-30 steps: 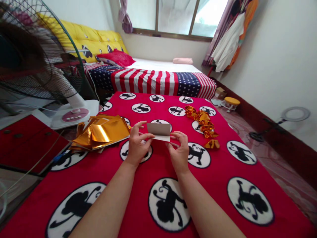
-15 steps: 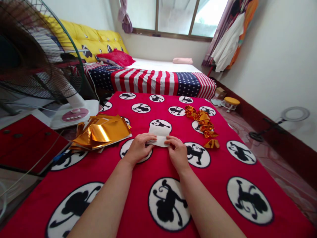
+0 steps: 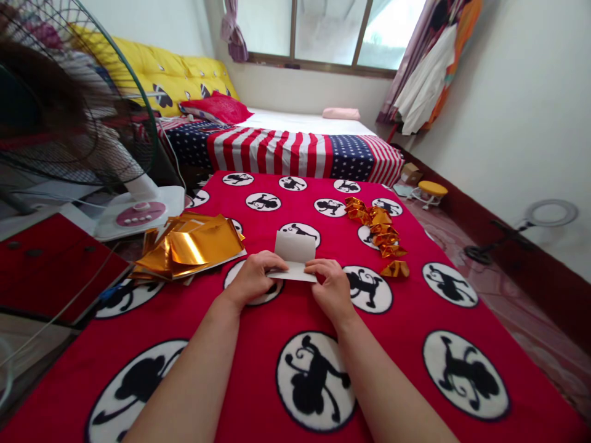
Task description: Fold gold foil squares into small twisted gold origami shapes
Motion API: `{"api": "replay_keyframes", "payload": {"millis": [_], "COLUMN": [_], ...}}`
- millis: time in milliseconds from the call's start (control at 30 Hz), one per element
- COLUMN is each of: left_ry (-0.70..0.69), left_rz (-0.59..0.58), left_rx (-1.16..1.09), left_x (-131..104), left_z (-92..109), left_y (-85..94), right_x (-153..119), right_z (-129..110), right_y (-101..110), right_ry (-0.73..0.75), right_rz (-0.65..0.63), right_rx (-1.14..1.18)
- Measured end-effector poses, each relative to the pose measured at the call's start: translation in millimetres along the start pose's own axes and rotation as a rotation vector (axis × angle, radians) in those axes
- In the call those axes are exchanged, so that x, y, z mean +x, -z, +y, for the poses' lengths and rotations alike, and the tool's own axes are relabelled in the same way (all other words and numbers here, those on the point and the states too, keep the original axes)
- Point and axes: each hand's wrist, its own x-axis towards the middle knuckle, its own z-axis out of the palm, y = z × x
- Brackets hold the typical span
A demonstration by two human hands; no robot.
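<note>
- Here at the middle of the spread, a pale grey rectangular sheet of paper [image 3: 295, 246] sits between both hands, creased across, its far part standing up and its near strip leaning toward the person
- The bare left hand [image 3: 256, 277] pinches the sheet's left end by the near strip, fingers curled over the top
- And the bare right hand [image 3: 333, 284] has the right end, fingertips bent onto the strip, its thumb mostly hidden from here
- The two hands are near each other but apart, paper bridging the gap; whether its lower edge touches the red cloth with white circles and black monkeys [image 3: 392, 381], I can't tell
- Over on the left, a loose pile of shiny gold foil sheets [image 3: 203, 243] lies overlapping, some pale edges showing
- Across on the right, a line of crumpled-looking folded gold foil pieces [image 3: 384, 229], the nearest one set slightly apart
- Beyond the pile, a white fan with a dark green guard [image 3: 138, 184], blades blurred
</note>
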Motion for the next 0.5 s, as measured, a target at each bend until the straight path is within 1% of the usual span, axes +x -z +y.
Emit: {"api": "replay_keyframes", "payload": {"millis": [200, 333, 400, 500], "left_ry": [0.025, 0.041, 0.070, 0.151], "left_rz": [0.028, 0.020, 0.022, 0.028], "left_rx": [0.013, -0.005, -0.024, -0.028], "left_x": [0.9, 3.1, 4.0, 3.8], "left_z": [-5.1, -7.8, -6.0, -0.9], "left_y": [2.2, 1.3, 1.9, 4.5], "right_x": [1.1, 2.9, 3.0, 2.4], "right_z": [-1.0, -0.9, -0.9, -1.7], "right_y": [1.4, 1.4, 1.0, 0.7], "right_ry": [-0.040, -0.067, -0.094, -0.131], "right_rz": [0.009, -0.003, 0.014, 0.054], "right_rx": [0.007, 0.005, 0.014, 0.035]}}
